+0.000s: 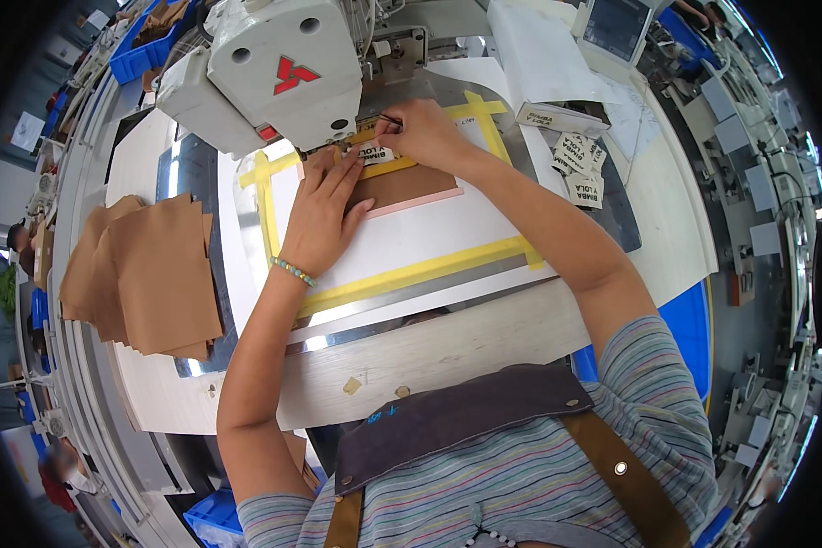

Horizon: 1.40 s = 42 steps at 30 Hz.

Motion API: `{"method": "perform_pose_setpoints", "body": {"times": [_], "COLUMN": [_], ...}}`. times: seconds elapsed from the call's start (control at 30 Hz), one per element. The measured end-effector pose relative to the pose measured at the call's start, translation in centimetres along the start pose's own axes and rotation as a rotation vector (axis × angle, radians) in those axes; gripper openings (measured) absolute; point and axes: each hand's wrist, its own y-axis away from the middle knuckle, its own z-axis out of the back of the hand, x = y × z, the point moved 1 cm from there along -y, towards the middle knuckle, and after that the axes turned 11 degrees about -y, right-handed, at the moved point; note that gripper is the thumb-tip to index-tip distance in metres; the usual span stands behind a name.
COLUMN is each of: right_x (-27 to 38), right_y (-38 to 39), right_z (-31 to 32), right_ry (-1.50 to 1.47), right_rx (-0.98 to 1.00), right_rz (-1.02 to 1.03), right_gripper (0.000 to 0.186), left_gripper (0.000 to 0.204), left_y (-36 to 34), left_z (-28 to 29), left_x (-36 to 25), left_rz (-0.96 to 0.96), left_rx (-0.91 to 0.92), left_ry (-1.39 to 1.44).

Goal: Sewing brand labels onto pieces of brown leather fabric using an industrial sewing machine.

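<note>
A brown fabric panel with a pink edge lies under the head of a white sewing machine. Across its upper part sits a yellow frame with a white printed label inside. My left hand rests flat, fingers stretched, over the panel's left side and touches the label's left end. At the label's right end my right hand is closed in a pinch on a thin dark tool, whose kind I cannot make out. The machine head partly hides the far edge of the panel.
Yellow tape borders the white work sheet. Brown panels are stacked at the left. Loose labels lie at the right, by an open white box. A control screen stands at the far right.
</note>
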Motion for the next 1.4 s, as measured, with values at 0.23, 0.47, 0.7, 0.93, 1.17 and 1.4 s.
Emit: {"method": "perform_pose_setpoints", "body": {"times": [0.23, 0.47, 0.7, 0.93, 1.17, 1.4], "right_x": [1.0, 0.4, -0.3, -0.6, -0.8, -0.7], "right_y": [0.9, 3.7, 4.0, 3.4, 3.4, 3.8], "right_z": [2.0, 1.9, -0.6, -0.5, -0.7, -0.7], "right_ry": [0.255, 0.483, 0.289, 0.329, 0.418, 0.414], "right_rx": [-0.043, 0.322, 0.323, 0.371, 0.355, 0.337], "right_rz": [0.238, 0.512, 0.437, 0.419, 0.44, 0.49], "right_gripper": [0.019, 0.037, 0.045, 0.049, 0.049, 0.051], "left_gripper": [0.048, 0.04, 0.035, 0.032, 0.028, 0.023], "left_y": [-0.6, -0.8, -0.4, 0.7, 2.4, 3.4], "left_z": [-0.2, -0.4, -0.2, 1.6, 3.4, 2.8], "left_x": [0.9, 1.4, 1.5, 1.5, 0.6, 0.9], "left_rz": [-0.028, -0.013, 0.013, 0.131, 0.142, 0.2], "left_rx": [0.003, -0.035, -0.128, -0.1, -0.019, -0.085], "left_ry": [0.043, 0.084, 0.15, 0.176, 0.107, 0.152]}}
